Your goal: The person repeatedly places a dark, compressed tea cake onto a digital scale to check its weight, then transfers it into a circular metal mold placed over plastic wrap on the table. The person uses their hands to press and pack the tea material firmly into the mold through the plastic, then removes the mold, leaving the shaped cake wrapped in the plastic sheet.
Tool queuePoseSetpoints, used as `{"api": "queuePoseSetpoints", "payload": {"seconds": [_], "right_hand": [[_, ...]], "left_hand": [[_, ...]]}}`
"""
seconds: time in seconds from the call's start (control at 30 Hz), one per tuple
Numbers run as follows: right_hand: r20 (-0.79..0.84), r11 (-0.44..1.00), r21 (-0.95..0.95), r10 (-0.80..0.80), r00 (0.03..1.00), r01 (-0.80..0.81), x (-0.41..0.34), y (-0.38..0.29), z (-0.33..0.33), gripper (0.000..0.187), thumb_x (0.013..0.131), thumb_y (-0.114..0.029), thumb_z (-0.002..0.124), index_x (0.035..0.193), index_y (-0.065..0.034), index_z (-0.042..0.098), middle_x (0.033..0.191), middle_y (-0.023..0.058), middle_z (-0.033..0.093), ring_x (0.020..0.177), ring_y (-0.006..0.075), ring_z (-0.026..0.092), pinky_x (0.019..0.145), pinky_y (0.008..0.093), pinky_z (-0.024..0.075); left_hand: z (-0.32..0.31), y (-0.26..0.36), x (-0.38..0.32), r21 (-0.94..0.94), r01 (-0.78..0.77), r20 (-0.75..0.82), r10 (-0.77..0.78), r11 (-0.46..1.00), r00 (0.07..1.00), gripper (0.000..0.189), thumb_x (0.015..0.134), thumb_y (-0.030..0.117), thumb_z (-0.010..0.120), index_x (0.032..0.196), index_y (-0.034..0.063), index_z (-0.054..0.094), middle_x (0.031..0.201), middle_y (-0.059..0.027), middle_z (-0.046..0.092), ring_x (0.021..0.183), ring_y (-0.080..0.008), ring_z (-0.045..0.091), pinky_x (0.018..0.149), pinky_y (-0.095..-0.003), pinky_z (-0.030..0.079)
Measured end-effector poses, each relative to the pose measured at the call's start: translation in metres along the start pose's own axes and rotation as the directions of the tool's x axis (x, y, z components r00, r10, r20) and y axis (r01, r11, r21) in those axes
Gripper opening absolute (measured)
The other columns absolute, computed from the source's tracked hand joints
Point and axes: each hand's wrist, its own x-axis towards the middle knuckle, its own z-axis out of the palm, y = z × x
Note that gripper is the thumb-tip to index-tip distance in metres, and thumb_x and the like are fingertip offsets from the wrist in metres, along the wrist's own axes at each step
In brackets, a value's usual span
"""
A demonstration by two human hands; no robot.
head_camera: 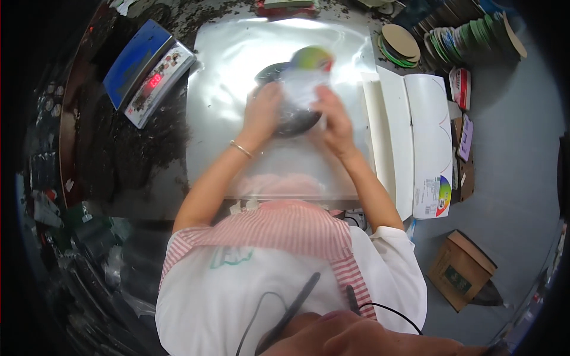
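A dark round pack (296, 122) with a glossy clear wrap lies on a shiny, translucent sheet (213, 133) in front of me. My left hand (265, 109) grips the pack's left side, with its fingers partly hidden against it. A white label with a rainbow-coloured end (305, 84), blurred by motion, stands over the pack's upper right part. My right hand (334, 115) holds the label by its right edge. Whether the label touches the pack is hard to tell.
Left of the sheet stands a digital scale (138, 66) with a lit red display, on a dark-littered tabletop (133, 164). White printed label sheets (429, 129) lie on the right. Beyond are stacked round discs (398, 42). A brown paper bag (461, 271) sits lower right.
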Motion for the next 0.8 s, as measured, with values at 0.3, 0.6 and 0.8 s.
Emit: {"api": "queuePoseSetpoints", "payload": {"seconds": [0.3,0.6,0.8], "right_hand": [[0.169,0.901,-0.431,0.138,0.976,-0.053,0.034,0.038,0.055,0.052,0.095,-0.032,0.047,0.141,-0.0079,0.041,0.145,0.0234,0.036,0.137,0.0404,0.029,0.112,0.0524,0.0191],[0.535,0.726,-0.649,0.223,0.815,0.227,0.043,0.013,0.076,0.063,0.085,-0.058,0.053,0.140,-0.0281,0.046,0.150,0.0158,0.030,0.139,0.0467,0.017,0.099,0.0775,0.0114],[0.485,0.676,-0.680,0.121,0.866,0.286,0.027,0.032,0.072,0.062,0.085,-0.053,0.054,0.136,-0.0180,0.048,0.147,0.0152,0.034,0.138,0.0401,0.022,0.103,0.0690,0.0127]], "left_hand": [[-0.018,0.009,0.002,-0.245,0.222,0.162,-0.185,0.944,0.969,0.049,0.083,0.032,0.063,0.129,0.0165,0.058,0.135,-0.0060,0.055,0.128,-0.0234,0.046,0.112,-0.0601,-0.002],[-0.017,-0.052,0.008,-0.898,0.413,0.435,-0.431,-0.149,0.790,0.040,0.096,0.016,0.043,0.127,-0.0077,0.053,0.123,-0.0130,0.059,0.117,-0.0209,0.052,0.105,-0.0333,0.038],[-0.064,-0.003,0.017,-0.700,0.345,0.209,-0.283,0.625,0.936,0.039,0.091,0.023,0.060,0.127,0.0077,0.057,0.121,-0.0139,0.059,0.118,-0.0224,0.051,0.103,-0.0363,0.036]]}}
